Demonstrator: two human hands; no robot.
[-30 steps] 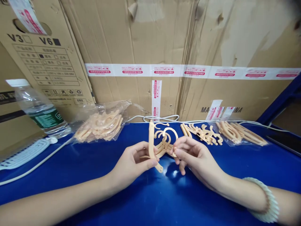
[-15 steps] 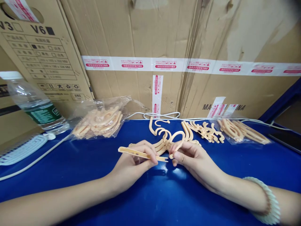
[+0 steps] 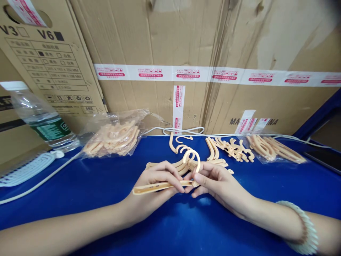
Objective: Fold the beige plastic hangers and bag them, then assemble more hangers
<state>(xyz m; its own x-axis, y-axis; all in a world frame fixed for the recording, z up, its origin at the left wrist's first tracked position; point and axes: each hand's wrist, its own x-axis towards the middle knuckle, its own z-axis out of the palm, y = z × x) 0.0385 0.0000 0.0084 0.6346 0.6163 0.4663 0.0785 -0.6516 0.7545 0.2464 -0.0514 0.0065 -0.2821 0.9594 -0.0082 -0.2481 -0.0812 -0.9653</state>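
My left hand (image 3: pixel 157 181) is closed on a beige plastic hanger arm (image 3: pixel 147 189), its hollow side facing me. Between the fingers of my right hand (image 3: pixel 215 181) is a curved beige hanger hook (image 3: pixel 196 160), its curl pointing up. The hook's base meets the right end of the arm; whether the two are locked together I cannot tell. Just behind my hands lie several assembled hangers (image 3: pixel 181 166), partly hidden by my fingers. Loose hanger arms (image 3: pixel 212 148) and a pile of small hooks (image 3: pixel 237 149) rest farther back to the right.
A plastic bag of hanger parts (image 3: pixel 114 138), a water bottle (image 3: pixel 50 122) and a pale blue hairbrush (image 3: pixel 29 169) are on the left. Another bagged bundle (image 3: pixel 277 148) and a dark phone (image 3: pixel 323 161) lie right. White cable (image 3: pixel 183 128) runs along the cardboard boxes (image 3: pixel 149 103) behind the blue table (image 3: pixel 170 227).
My hands have come together, bringing the hook's base against the hanger arm's end. The arm has tilted to show its hollow side, and the hook's curl has turned toward the left.
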